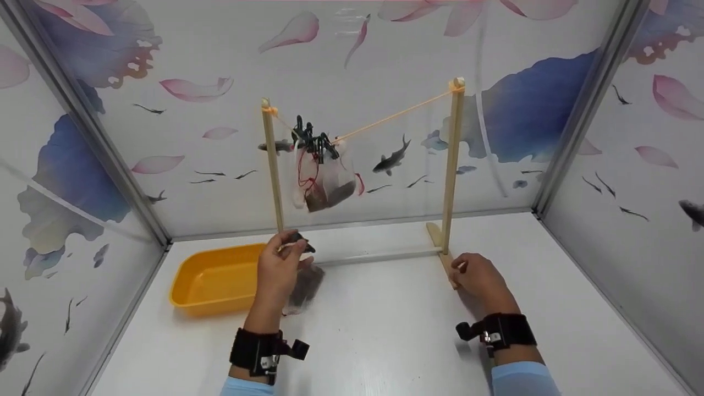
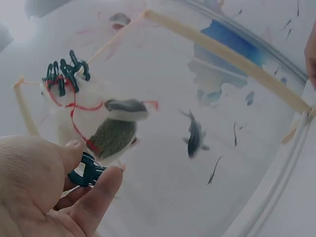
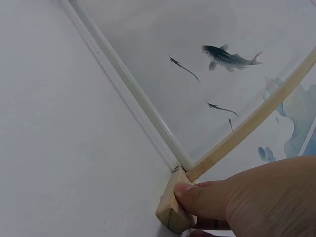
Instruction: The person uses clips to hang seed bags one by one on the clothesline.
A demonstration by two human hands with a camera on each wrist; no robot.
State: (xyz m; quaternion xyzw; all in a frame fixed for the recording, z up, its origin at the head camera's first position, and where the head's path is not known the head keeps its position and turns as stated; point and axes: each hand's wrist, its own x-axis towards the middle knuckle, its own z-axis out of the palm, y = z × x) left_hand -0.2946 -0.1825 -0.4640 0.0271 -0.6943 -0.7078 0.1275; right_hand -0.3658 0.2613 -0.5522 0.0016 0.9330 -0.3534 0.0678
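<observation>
My left hand point(image 1: 278, 269) pinches a dark green clothespin point(image 2: 85, 170) between thumb and fingers, in front of the left post. A see-through pouch with brown contents point(image 1: 305, 289) is just below that hand; whether it lies on the table or hangs from the fingers I cannot tell. Over at the right, my right hand point(image 1: 484, 280) grips the wooden foot point(image 3: 173, 202) of the stand, thumb on top. Several dark clothespins point(image 1: 322, 147) are bunched on the orange cord point(image 1: 396, 116), and filled sheer pouches point(image 1: 330, 187) with red drawstrings hang beneath them.
A yellow plastic tray point(image 1: 214, 278) stands left of my left hand. Two wooden posts point(image 1: 454, 170) hold the cord, which sags towards the left. A white rod point(image 1: 379, 256) joins their bases. Printed panels point(image 1: 231, 49) enclose the white table.
</observation>
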